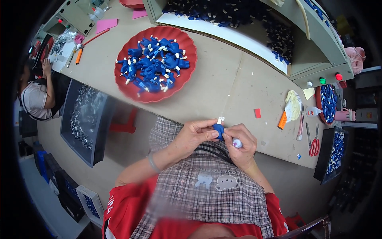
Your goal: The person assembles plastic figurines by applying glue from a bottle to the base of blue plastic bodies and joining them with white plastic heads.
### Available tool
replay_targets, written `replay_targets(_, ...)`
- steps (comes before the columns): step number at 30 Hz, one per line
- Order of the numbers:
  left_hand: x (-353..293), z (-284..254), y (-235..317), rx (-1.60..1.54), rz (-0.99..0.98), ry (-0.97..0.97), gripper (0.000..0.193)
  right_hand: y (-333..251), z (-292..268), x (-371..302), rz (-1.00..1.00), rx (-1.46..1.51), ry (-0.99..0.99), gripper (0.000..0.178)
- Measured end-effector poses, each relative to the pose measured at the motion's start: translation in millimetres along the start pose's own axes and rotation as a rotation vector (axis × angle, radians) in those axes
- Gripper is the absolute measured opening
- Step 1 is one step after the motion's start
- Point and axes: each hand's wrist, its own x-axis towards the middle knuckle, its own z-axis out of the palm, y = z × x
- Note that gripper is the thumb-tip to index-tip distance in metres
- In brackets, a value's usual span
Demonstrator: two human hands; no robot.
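My left hand pinches a small blue plastic figure part with a white tip pointing away from me, just in front of the table edge. My right hand is closed around a white tube-shaped tool with a purplish end; its kind cannot be made out. The right thumb and fingertips also touch the blue part from the right. Beyond my hands, a scalloped red plastic bowl holds a heap of blue figure parts with white ends.
A lit grey cabinet with many blue parts inside stands at the back. To the right lie red-handled scissors, an orange-handled cutter and a black tray. At left are a grey bin, an orange cutter and another person.
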Motion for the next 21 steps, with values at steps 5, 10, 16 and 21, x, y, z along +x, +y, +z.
replay_targets(5, 1.5, 1.4, 1.8, 0.015, -0.002, 0.004, 0.034, 1.5, 0.5, 0.4, -0.001, 0.004, 0.012, 0.018)
replay_targets(10, 1.7, 1.2, 0.8, 0.023, -0.002, 0.013, 0.034, -0.3, 0.2, 1.0, 0.013, -0.004, 0.011, 0.018)
replay_targets(16, 2.0, 3.0, 3.4, 0.019, 0.007, -0.001, 0.035, 0.3, 1.0, 0.2, 0.017, -0.004, 0.030, 0.017)
replay_targets(21, 1.8, 3.4, 3.1, 0.026, 0.008, 0.004, 0.034, 0.4, 1.7, -0.5, 0.013, -0.005, 0.041, 0.017)
